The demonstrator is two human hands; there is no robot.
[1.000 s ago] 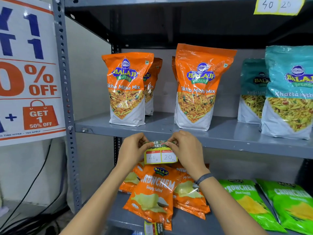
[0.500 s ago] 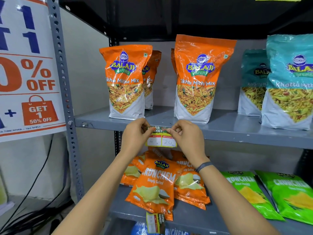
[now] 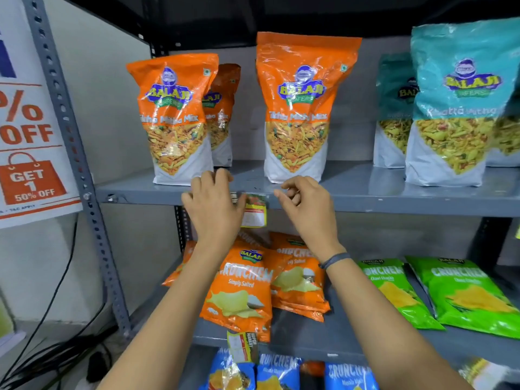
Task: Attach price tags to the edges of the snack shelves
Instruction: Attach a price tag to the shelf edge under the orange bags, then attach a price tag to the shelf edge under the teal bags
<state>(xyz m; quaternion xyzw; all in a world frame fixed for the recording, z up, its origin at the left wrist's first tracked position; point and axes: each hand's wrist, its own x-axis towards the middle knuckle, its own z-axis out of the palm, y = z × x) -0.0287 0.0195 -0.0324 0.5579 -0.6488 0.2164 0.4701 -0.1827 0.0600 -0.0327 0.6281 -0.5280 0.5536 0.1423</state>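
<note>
Two bare hands at the grey metal shelf edge (image 3: pixel 394 202): left hand (image 3: pixel 215 205) flat over the small yellow paper price tag (image 3: pixel 254 211) stuck there, right hand (image 3: pixel 305 205) loosely curled, holding nothing; behind, upright orange snack-mix pouches (image 3: pixel 297 108) and teal snack-mix pouches (image 3: pixel 455 102).
</note>
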